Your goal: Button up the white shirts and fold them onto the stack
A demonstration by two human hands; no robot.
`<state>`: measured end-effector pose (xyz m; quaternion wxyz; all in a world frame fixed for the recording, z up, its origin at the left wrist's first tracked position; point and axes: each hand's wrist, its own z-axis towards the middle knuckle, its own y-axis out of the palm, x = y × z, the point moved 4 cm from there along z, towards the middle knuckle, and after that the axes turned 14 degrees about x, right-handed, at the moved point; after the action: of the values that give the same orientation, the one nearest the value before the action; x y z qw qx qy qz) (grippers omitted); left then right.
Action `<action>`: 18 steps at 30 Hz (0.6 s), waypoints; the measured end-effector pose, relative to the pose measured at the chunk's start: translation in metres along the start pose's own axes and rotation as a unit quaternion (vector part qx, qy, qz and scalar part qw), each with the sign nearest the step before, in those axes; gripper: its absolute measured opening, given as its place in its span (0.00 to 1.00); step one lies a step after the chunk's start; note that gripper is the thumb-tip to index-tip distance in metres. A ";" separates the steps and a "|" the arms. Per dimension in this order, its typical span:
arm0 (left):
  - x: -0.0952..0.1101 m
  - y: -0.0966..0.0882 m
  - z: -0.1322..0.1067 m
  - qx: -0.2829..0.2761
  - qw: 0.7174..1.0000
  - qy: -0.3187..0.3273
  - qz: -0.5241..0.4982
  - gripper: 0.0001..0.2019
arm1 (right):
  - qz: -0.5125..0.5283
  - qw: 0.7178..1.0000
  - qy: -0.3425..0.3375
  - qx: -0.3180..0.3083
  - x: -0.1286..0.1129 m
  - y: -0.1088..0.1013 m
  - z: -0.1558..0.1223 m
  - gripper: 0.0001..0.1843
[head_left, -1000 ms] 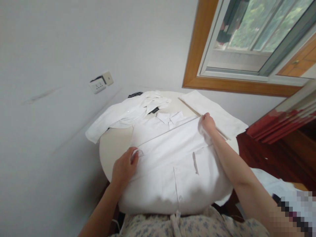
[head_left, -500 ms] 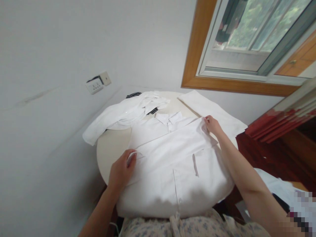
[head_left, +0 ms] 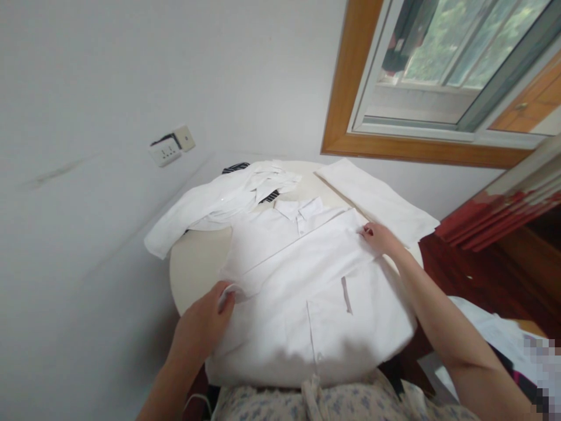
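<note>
A white button-up shirt (head_left: 284, 327) lies spread on a round cream table (head_left: 197, 254), its collar toward the wall. One sleeve (head_left: 302, 257) is laid slantwise across the front, below the collar. At the left side, my left hand (head_left: 204, 318) is closed on the sleeve's end, pinching the cloth with the thumb on top. My right hand (head_left: 381, 238) pinches the sleeve's other end near the right edge of the shirt, fingers curled. A slim grey strip shows at the chest pocket. The shirt's bottom edge hangs over the table's near side.
A crumpled white garment (head_left: 210, 202) with black striped cloth (head_left: 270, 197) lies at the table's back left. Another folded white cloth (head_left: 377, 202) is at the back right. A wall with a socket (head_left: 165, 152) and a wood-framed window (head_left: 421, 153) stand behind.
Both hands have moved toward me, the left also outward to the left, drawing the sleeve's lower edge along. The sleeve now lies lower and flatter across the shirt.
</note>
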<state>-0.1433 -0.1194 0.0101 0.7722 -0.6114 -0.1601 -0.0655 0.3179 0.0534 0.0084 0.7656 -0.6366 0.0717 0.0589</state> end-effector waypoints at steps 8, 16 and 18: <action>0.018 -0.034 0.013 0.097 0.978 0.185 -0.004 0.20 | -0.005 0.999 0.042 0.015 -0.017 -0.008 0.042 0.25; 0.054 -0.018 0.032 0.064 0.983 0.153 0.082 0.15 | 0.031 0.999 -0.018 0.032 -0.027 0.007 0.070 0.20; 0.049 -0.011 0.031 0.053 0.982 0.137 0.123 0.16 | 0.042 0.999 -0.034 0.005 -0.024 0.006 0.074 0.18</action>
<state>-0.1054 -0.0880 0.0428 0.8201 -0.5701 0.0203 -0.0451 0.2963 0.1276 0.0206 0.7678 -0.6265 0.0729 0.1123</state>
